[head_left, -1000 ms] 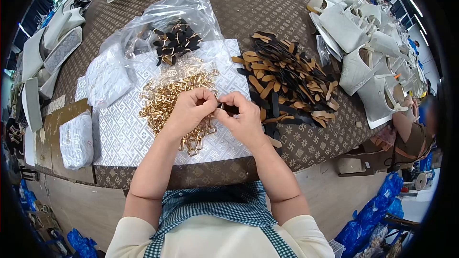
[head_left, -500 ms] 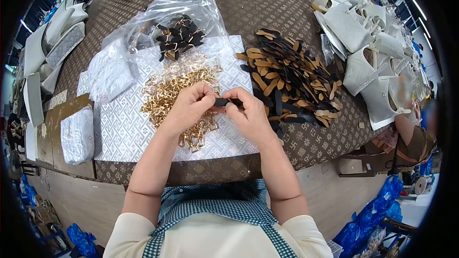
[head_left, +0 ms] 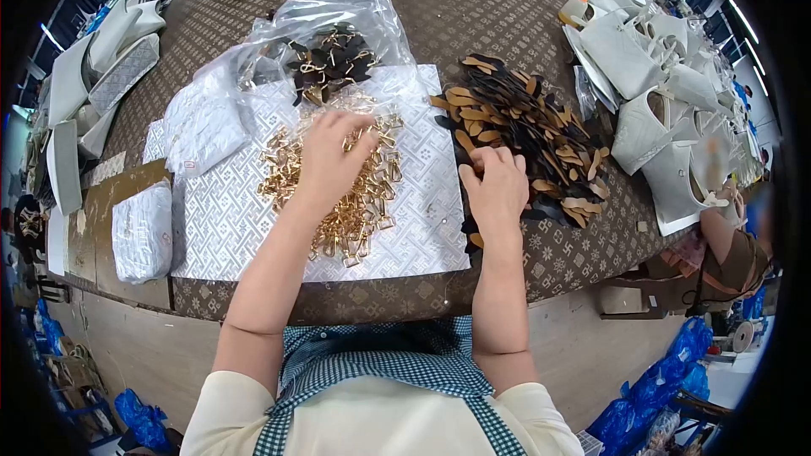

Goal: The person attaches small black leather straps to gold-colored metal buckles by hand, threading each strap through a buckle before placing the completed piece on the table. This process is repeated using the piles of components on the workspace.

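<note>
My left hand [head_left: 332, 156] is over the pile of gold metal snap hooks [head_left: 351, 224], its thumb apart from the fingers, and I see nothing held in it. On the right, my right hand [head_left: 498, 186] reaches onto the heap of black and tan leather tabs [head_left: 524, 118]. Its fingers bend down at the heap's near left edge, with a gap between thumb and forefinger; the fingertips are partly hidden. Beyond the hooks lies a cluster of black tabs fitted with gold hardware [head_left: 334, 63], in front of a clear plastic bag [head_left: 355, 4].
White patterned sheeting [head_left: 228, 236] lies under the hooks on the brown patterned table [head_left: 473, 8]. White wrapped packets [head_left: 142, 236] are at left. White bags [head_left: 625, 55] crowd the right edge, near a glue bottle [head_left: 576, 7]. A person's arm [head_left: 716, 232] shows at far right.
My hands, together over the hooks around a black tab, have parted. The left has moved slightly up over the hooks; the right has moved right to the leather tabs. The black tab has left my fingers.
</note>
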`<state>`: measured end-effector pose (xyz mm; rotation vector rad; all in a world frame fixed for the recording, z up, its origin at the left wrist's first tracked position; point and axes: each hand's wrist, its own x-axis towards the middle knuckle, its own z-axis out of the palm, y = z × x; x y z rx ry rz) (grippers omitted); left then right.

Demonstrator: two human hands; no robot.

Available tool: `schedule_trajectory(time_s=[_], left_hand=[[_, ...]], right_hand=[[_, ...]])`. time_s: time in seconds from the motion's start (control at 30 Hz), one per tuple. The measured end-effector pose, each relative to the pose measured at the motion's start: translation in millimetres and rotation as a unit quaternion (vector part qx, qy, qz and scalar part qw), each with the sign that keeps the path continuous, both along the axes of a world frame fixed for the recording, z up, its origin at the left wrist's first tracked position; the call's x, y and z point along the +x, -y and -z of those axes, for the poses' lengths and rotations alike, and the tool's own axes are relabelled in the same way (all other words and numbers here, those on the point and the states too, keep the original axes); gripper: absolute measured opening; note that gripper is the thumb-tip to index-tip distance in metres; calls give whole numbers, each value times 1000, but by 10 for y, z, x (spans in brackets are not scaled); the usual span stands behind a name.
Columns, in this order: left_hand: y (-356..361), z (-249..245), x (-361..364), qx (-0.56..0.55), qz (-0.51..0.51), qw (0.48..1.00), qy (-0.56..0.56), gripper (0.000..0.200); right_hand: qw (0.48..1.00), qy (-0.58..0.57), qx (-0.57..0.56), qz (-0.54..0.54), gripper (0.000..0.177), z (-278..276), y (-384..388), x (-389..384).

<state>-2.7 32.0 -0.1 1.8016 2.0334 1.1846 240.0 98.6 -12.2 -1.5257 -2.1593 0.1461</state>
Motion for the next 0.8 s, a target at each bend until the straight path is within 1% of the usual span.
schedule_trajectory(time_s=[0.07,0.1,0.2,0.23,0.3,0.33,0.37,0.4,0.43,0.5,0.53,0.6,0.63,0.7,0.73,0.8], left_hand=[[3,112,204,-37,0,986,-163,27],[0,199,265,-31,1,981,-193,25],[-37,252,326,-20,13,983,-183,16],[-41,256,315,-21,21,986,-167,15],[-33,177,317,-42,30,989,-141,14],[-25,149,322,-63,28,989,-130,14],[-27,182,316,-53,38,993,-102,16],[-26,207,301,-47,46,995,-76,18],[-31,175,292,-16,63,997,-44,18],[-13,59,303,-43,43,992,107,17],[-28,121,315,-18,47,952,303,12],[-12,38,282,-62,73,893,439,10],[14,-41,331,-61,67,887,453,8],[33,-16,350,-74,75,887,450,9],[54,-43,411,-61,79,879,466,9],[67,-18,456,-58,88,889,445,10]], right_hand=[[1000,25,-6,-9,17,1,21,-32],[999,32,-12,-11,16,0,-1,-22],[1000,24,13,-8,14,40,-20,-14],[998,35,-43,-11,12,5,-24,-11],[999,24,-40,-10,12,-7,-11,-18],[1000,1,-27,-15,11,18,-10,-15],[998,-46,-29,-21,12,3,10,-20],[993,-109,-5,-37,13,26,9,-19],[980,-189,38,-51,15,4,24,-47],[941,-321,-84,-68,15,-54,86,-125],[929,-336,-120,-95,18,-80,131,-167],[890,-370,-213,-159,16,-95,245,-264],[882,-349,-258,-183,16,-74,275,-305],[897,-321,-224,-203,15,-5,311,-389],[893,-351,-203,-192,16,36,325,-426],[886,-372,-216,-174,18,13,326,-404]])
